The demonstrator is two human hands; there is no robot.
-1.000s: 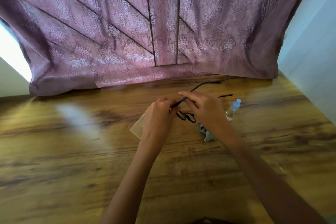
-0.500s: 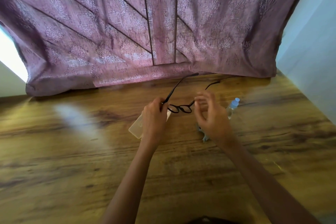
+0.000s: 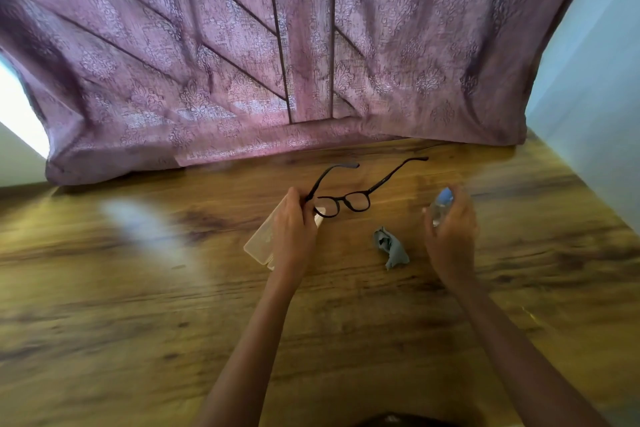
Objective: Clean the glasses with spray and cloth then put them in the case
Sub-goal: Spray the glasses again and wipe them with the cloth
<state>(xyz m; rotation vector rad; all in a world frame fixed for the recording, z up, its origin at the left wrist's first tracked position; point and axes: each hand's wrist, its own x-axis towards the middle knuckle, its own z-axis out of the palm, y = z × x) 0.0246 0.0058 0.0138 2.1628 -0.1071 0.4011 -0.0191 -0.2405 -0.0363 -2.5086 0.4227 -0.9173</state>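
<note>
A: While the left hand [image 3: 294, 229] has the glasses [image 3: 343, 203] pinched at the hinge by its fingertips, arms unfolded and pointing away, what should the right hand [image 3: 450, 236] do with the spray bottle [image 3: 439, 206]?

B: I'd aim the nozzle at the lenses from close by and give each lens a light mist, keeping the frame tilted so liquid runs off rather than pooling at the hinges.

A: Is the bottle properly held?

B: The fingers curl around it and look closed on it, blue cap showing above them, though that hand is blurred, so whether a finger sits on the pump I cannot tell.

A: And the poses?

B: Both forearms reach forward; the left wrist is raised, knuckles up, the right palm turned inward toward the frame.

A: Cloth and case?

B: The grey cloth [image 3: 391, 248] lies crumpled on the wooden table [image 3: 138, 322] between the hands, nearer the right. The pale case [image 3: 261, 246] lies under the left hand, partly hidden.
</note>
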